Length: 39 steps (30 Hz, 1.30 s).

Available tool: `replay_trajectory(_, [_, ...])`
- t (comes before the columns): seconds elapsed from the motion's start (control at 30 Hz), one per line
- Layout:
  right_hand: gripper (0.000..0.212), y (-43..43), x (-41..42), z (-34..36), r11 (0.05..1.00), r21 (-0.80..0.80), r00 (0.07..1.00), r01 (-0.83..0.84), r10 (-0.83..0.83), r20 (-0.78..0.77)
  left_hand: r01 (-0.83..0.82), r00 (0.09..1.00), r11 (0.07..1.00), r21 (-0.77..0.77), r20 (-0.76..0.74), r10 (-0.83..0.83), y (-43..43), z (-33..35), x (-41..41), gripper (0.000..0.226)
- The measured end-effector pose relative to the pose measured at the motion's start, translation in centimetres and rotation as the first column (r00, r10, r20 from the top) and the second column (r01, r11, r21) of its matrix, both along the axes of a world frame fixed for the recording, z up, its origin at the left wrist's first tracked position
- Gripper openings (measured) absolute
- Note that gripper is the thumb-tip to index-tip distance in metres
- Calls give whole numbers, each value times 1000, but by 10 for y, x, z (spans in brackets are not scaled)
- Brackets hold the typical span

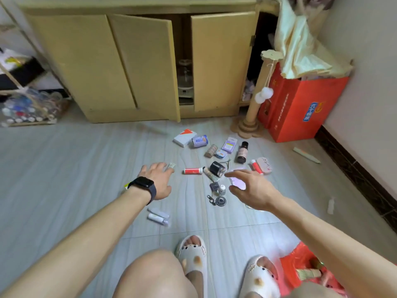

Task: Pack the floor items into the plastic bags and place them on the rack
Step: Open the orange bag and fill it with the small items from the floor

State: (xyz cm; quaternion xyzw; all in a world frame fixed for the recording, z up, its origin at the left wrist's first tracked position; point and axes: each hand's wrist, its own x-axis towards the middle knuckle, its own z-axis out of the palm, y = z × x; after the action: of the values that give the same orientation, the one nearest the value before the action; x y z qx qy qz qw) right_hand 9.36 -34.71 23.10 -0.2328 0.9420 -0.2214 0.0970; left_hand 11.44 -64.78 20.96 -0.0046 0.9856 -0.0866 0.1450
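The floor items are spread in a loose cluster on the tiled floor (64,168), from the centre of the view out towards 2 o'clock. The white-and-orange box (184,137) and the small can (199,141) lie at the far edge. The dark glass bottle (242,152) lies at 2 o'clock of the cluster. The red tube (192,170) and the black canister (217,168) lie at its middle.

The left hand (158,181) is extended palm down at 9 o'clock of the cluster. Its fingers are straight and spread, and nothing is grasped. The right hand (252,187) is held over a lilac object (238,184) at 4 o'clock of the cluster. Its fingers are loosely spread and slightly curved, and nothing is clasped. This two-sided placement is judged to suit gathering the items inward.

The red plastic bag (300,265) is placed at 5 o'clock of the view, beside the right foot, presumably within reach for loading. Something is already contained in it. The rack (32,123) stands at 9 o'clock, well apart from the cluster. Packing is judged to be at an early stage.
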Motion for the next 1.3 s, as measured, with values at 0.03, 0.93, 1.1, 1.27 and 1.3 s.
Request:
replay_trajectory(0.03, [42, -5, -2, -13, 1000, 20, 1000, -7, 6, 19, -23, 1000, 1000, 2, 21, 23, -9, -13, 1, 62])
replay_trajectory(0.93, [52, -53, -67, -316, 913, 333, 963, -235, 173, 207, -19, 942, 975, 221, 331, -57, -36, -279, -59, 20])
replay_trajectory(1.1, [36, -40, -52, -319, 906, 359, 967, -223, 159, 197, 44, 923, 953, 300, 354, -154, -9, -270, -76, 25])
replay_trajectory(1.27, [20, -29, -39, -310, 951, 306, 924, -50, -72, 375, 96, 916, 939, 330, 339, -213, 0, -244, -91, 24])
replay_trajectory(1.3, [18, -23, -39, -302, 970, 243, 907, 7, -108, 407, 123, 917, 936, 328, 323, -234, 1, -235, -95, 24])
